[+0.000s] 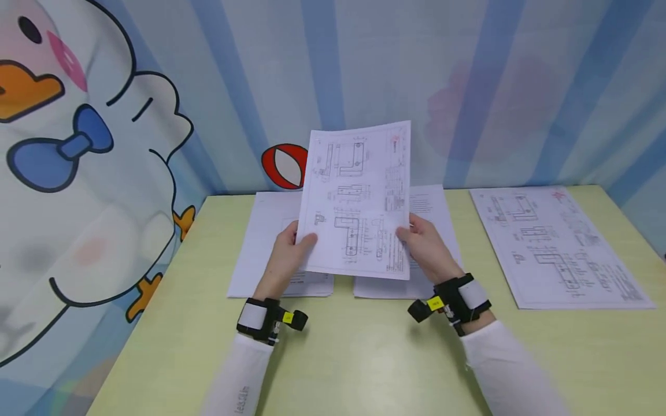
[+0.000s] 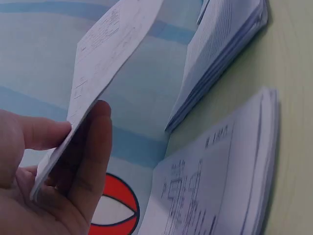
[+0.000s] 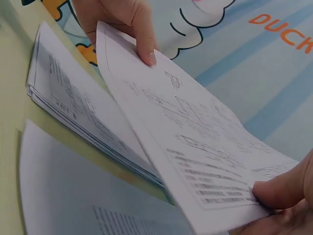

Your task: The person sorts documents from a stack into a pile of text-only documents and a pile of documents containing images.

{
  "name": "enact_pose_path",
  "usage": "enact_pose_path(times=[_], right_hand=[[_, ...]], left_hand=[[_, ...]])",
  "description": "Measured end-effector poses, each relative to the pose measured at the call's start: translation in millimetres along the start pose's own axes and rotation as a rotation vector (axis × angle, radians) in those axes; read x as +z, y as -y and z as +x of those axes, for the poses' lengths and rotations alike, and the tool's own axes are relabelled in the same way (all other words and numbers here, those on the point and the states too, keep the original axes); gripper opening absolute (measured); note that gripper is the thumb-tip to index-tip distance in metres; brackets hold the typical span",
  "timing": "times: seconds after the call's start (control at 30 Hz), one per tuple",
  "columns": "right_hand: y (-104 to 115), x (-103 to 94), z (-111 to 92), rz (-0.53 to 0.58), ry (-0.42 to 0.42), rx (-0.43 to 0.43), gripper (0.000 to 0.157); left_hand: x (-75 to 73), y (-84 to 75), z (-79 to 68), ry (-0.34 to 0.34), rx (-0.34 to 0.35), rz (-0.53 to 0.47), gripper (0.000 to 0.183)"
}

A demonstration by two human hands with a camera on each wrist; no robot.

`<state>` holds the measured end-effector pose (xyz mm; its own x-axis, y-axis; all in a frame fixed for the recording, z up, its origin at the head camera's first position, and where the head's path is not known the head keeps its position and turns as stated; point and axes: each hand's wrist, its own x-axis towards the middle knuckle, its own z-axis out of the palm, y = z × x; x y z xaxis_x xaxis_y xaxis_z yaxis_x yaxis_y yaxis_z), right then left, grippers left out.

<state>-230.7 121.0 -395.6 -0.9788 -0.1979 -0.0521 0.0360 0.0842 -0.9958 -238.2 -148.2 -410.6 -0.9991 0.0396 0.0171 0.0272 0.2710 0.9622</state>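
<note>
A sheet of paper printed with technical drawings (image 1: 359, 196) is held up, tilted, over the table by both hands. My left hand (image 1: 288, 254) pinches its left edge, thumb on the printed face and fingers behind, as the left wrist view shows. On the opposite edge my right hand (image 1: 429, 245) grips it the same way, its thumb (image 3: 281, 193) pressing near the lines of text. Below it lie two paper stacks: a left stack (image 1: 255, 254) and a right stack (image 1: 437, 231), both partly hidden by the raised sheet.
Farther right on the yellow-green table (image 1: 343, 352) lies another drawing sheet (image 1: 562, 248) with a similar print. Behind the table's back edge hangs a striped blue curtain (image 1: 374, 63) with a cartoon duck (image 1: 119, 231) at the left. Each wrist wears a black strapped camera.
</note>
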Motion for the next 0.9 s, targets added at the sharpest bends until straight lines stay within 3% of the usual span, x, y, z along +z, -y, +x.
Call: enact_pose_path(times=[0.2,0.33,0.5,0.7,0.9], right_hand=[[-14.7,37.6,17.9,-0.023,0.09,0.018,0.046],[-20.6,62.8,28.2,-0.061,0.058,0.019,0.042],[-27.4,94.1,40.6,-0.019,-0.006,0.047,0.042],[-38.5,120.1,46.8,-0.038,-0.041,0.051,0.044],[-45.1,128.4,47.5,-0.06,-0.018,0.042,0.055]], left_hand=[[-41.3,12.2,4.5,-0.082,-0.055,0.157,0.035],[-62.7,18.7,5.1,-0.123,-0.086,0.279,0.037],[-85.9,32.9,1.2,-0.141,-0.209,0.391,0.042],[-100.1,45.9,-1.6,-0.17,-0.325,0.402,0.045],[-108.5,54.9,-2.9,-0.18,-0.4,0.399,0.044]])
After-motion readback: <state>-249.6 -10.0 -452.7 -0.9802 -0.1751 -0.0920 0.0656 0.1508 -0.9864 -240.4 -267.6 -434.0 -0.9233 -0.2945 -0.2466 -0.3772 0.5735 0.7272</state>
